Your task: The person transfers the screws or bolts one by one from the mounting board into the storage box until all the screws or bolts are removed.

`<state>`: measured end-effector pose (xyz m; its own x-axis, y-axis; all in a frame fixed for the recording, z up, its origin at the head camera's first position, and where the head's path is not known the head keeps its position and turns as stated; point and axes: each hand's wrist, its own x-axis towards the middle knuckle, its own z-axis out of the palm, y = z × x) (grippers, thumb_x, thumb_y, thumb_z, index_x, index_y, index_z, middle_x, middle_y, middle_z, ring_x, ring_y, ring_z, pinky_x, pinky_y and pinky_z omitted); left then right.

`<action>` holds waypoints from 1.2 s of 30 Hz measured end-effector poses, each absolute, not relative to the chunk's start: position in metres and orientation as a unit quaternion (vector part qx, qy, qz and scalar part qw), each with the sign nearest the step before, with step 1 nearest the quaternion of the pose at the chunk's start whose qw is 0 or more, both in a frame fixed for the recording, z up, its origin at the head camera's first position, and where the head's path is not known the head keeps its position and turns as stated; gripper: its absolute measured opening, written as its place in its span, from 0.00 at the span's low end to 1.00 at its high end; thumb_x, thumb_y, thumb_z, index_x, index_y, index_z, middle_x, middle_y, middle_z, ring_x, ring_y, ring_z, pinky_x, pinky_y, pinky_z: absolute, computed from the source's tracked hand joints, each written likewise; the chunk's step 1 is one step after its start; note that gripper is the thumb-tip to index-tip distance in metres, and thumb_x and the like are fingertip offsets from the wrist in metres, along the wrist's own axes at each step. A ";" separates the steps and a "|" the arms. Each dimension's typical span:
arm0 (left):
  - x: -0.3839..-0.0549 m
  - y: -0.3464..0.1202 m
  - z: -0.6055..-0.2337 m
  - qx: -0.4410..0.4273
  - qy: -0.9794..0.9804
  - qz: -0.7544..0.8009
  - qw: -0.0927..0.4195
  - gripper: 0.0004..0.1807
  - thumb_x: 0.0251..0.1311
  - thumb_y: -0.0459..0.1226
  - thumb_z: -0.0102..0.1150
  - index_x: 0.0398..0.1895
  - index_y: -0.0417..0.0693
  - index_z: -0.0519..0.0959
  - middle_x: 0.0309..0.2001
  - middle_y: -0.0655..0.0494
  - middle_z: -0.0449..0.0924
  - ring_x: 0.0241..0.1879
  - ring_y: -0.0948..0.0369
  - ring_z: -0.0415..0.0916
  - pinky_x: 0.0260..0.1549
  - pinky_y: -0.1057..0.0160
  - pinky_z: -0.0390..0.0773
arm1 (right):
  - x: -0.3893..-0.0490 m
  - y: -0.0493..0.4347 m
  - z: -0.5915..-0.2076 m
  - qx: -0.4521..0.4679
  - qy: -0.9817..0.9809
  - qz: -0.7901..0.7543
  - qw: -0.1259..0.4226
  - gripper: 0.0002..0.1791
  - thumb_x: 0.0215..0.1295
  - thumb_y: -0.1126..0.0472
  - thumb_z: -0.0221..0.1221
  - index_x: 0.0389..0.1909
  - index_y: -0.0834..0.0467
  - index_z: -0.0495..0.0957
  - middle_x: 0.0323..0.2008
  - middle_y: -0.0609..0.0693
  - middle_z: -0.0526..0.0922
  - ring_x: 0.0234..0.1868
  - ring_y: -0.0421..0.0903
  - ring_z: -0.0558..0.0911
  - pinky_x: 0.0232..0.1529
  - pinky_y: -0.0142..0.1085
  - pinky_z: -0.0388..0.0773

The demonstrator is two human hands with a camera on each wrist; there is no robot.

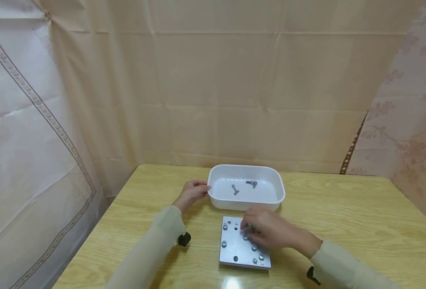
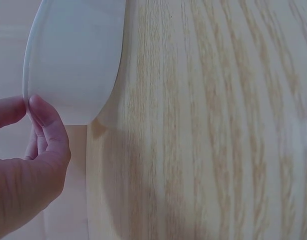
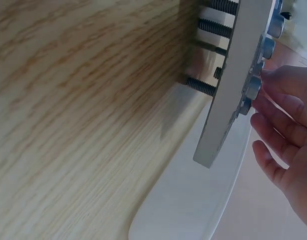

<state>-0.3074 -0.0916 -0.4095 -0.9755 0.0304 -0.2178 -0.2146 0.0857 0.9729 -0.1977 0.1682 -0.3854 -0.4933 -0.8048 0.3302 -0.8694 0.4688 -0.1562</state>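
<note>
My left hand (image 1: 194, 193) pinches the left rim of a white plastic tray (image 1: 245, 204) between thumb and fingers, as the left wrist view also shows. In front of the tray lies a silver metal plate (image 1: 231, 255) with several holes and several socket-head bolts (image 1: 224, 243) set in it. Over the plate's upper right part, my right hand (image 1: 267, 226) is slightly blurred. The right wrist view has its thumb and index finger around the head of a bolt (image 3: 253, 88). Threaded shanks (image 3: 201, 86) stick out below the plate, between it and the table.
Several loose bolts (image 1: 235, 189) lie inside the tray. Both stand on a yellow wood-grain table (image 1: 343, 216). A beige cloth (image 1: 216, 80) hangs behind the table's back edge, and pale patterned cloths hang at the left and right.
</note>
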 end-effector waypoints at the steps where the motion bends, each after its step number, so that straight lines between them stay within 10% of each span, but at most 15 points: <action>1: -0.307 -0.092 -0.410 -0.062 0.731 0.673 0.091 0.18 0.59 0.28 0.60 0.51 0.27 0.74 0.36 0.47 0.78 0.27 0.65 0.75 0.30 0.72 0.79 | -0.197 0.168 -0.386 0.491 -0.851 0.151 0.103 0.11 0.51 0.60 0.68 0.36 0.50 0.81 0.32 0.38 0.79 0.36 0.33 0.74 0.42 0.29 0.73; 36: -0.306 -0.091 -0.407 -0.078 0.729 0.672 0.100 0.18 0.59 0.31 0.61 0.52 0.32 0.75 0.44 0.45 0.78 0.31 0.63 0.75 0.33 0.72 0.80 | -0.194 0.161 -0.386 0.501 -0.854 0.121 0.075 0.08 0.55 0.59 0.67 0.36 0.48 0.82 0.36 0.38 0.81 0.40 0.33 0.75 0.44 0.30 0.75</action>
<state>-0.3065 -0.0911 -0.4074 -0.9676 0.0209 -0.2517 -0.2491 0.0840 0.9648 -0.1936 0.1611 -0.3858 -0.4866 -0.8371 0.2498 -0.8736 0.4685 -0.1316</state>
